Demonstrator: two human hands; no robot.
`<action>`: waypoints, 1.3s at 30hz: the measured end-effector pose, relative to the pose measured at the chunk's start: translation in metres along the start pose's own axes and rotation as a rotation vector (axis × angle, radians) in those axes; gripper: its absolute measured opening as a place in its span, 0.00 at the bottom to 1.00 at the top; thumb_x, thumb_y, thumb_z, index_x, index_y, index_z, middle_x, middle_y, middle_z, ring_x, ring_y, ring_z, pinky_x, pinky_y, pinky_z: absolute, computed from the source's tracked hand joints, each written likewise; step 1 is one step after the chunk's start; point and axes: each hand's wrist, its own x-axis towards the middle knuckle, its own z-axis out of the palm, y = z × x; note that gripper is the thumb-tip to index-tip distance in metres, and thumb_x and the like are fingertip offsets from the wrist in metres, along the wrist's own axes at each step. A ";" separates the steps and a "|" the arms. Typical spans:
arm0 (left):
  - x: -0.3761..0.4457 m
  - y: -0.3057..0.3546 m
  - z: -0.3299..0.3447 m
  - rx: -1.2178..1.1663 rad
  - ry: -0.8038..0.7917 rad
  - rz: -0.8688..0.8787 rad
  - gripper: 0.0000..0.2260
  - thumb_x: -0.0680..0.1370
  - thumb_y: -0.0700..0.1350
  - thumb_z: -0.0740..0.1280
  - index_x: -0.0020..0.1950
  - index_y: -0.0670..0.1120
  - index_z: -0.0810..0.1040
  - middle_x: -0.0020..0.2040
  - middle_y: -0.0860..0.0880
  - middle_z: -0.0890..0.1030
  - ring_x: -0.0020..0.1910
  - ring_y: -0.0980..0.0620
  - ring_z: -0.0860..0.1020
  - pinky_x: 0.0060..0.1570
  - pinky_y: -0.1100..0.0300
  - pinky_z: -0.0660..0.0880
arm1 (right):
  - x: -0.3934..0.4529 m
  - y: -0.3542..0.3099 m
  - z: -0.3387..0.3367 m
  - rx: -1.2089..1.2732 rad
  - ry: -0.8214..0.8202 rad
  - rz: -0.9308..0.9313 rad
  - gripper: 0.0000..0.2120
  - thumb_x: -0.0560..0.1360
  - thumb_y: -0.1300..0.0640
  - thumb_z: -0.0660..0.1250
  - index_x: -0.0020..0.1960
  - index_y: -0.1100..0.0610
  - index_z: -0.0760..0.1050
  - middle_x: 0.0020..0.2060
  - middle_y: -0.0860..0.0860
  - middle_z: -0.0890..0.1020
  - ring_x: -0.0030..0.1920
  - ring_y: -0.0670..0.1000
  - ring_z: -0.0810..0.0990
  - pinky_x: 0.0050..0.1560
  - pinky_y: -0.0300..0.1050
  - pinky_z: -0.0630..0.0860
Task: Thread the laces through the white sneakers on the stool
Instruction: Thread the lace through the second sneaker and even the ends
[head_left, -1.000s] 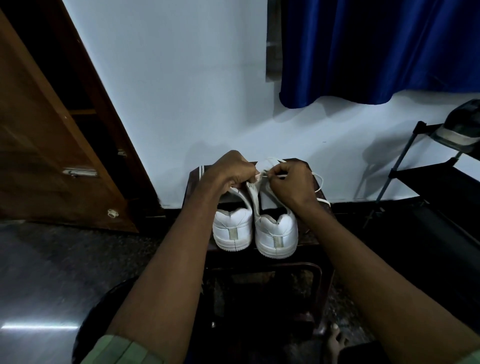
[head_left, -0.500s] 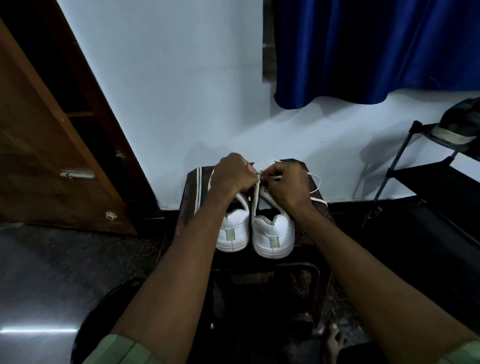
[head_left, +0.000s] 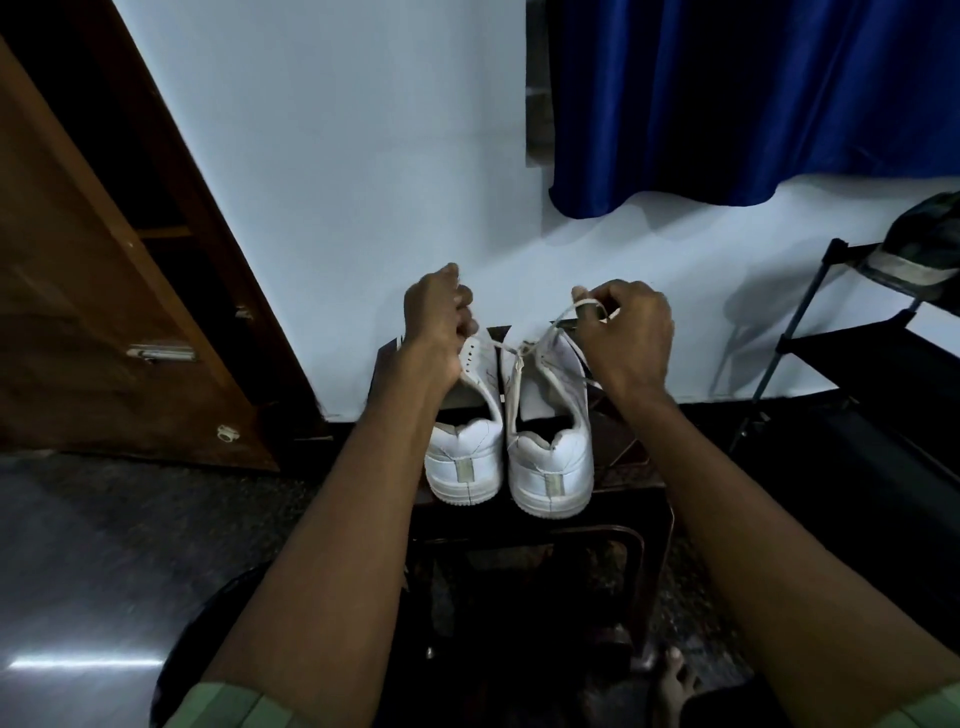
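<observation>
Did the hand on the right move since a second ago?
Yes. The right hand has pulled up and to the right, away from the sneakers on the stool, drawing the lace taut.

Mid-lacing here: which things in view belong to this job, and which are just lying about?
In the job:
left hand, gripping one lace end
right hand, pinching the lace
right sneaker, being laced
left sneaker, eyelets bare
stool

Lying about:
blue curtain
black rack
cap on it
wooden door

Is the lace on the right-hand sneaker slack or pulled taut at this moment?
Taut. The lace runs in straight lines from the right sneaker to the right hand, which pinches it; the left hand grips the other end.
</observation>
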 end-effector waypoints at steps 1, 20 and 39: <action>0.002 0.000 -0.003 0.317 0.002 0.148 0.07 0.81 0.44 0.62 0.47 0.49 0.78 0.34 0.52 0.79 0.29 0.52 0.74 0.36 0.60 0.69 | 0.000 -0.003 -0.004 0.027 0.021 0.060 0.22 0.80 0.40 0.64 0.36 0.56 0.79 0.32 0.50 0.81 0.36 0.53 0.78 0.41 0.50 0.76; 0.002 -0.009 -0.004 0.579 -0.069 0.463 0.20 0.82 0.59 0.66 0.36 0.50 0.68 0.30 0.55 0.70 0.33 0.49 0.73 0.39 0.55 0.73 | 0.000 -0.023 -0.010 0.215 -0.147 -0.112 0.03 0.76 0.54 0.74 0.43 0.51 0.84 0.38 0.42 0.85 0.37 0.45 0.83 0.44 0.46 0.81; -0.004 0.001 -0.002 0.273 -0.075 0.298 0.18 0.82 0.51 0.69 0.34 0.47 0.71 0.29 0.48 0.71 0.29 0.50 0.70 0.33 0.59 0.73 | 0.003 -0.012 -0.002 0.268 -0.338 0.009 0.07 0.71 0.61 0.74 0.42 0.48 0.85 0.35 0.47 0.85 0.34 0.51 0.85 0.44 0.56 0.84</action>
